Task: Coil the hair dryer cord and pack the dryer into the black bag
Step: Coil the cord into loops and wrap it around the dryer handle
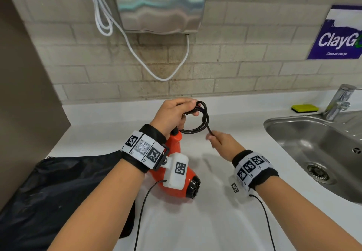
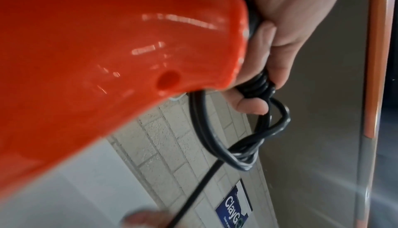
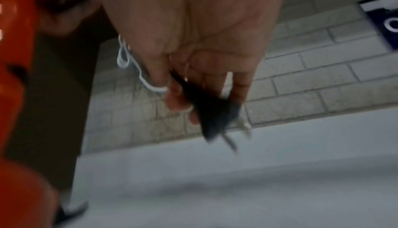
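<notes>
An orange hair dryer (image 1: pixel 177 169) with a black nozzle hangs over the white counter (image 1: pixel 215 221). My left hand (image 1: pixel 174 111) grips the top of its handle together with several loops of the black cord (image 1: pixel 197 121), bunched under the fingers (image 2: pixel 249 102). The dryer's orange body (image 2: pixel 96 61) fills the left wrist view. My right hand (image 1: pixel 221 140) pinches the cord's free end, where a blurred black plug (image 3: pixel 211 112) with metal prongs sticks out past the fingertips. The black bag (image 1: pixel 58 188) lies flat on the counter at the left, under my left forearm.
A steel sink (image 1: pixel 317 152) with a tap (image 1: pixel 338 101) lies to the right, a yellow sponge (image 1: pixel 304 108) behind it. A steel hand dryer (image 1: pixel 158 3) with a hanging white cable (image 1: pixel 148 64) is on the tiled wall. A dark panel (image 1: pixel 25 93) bounds the left.
</notes>
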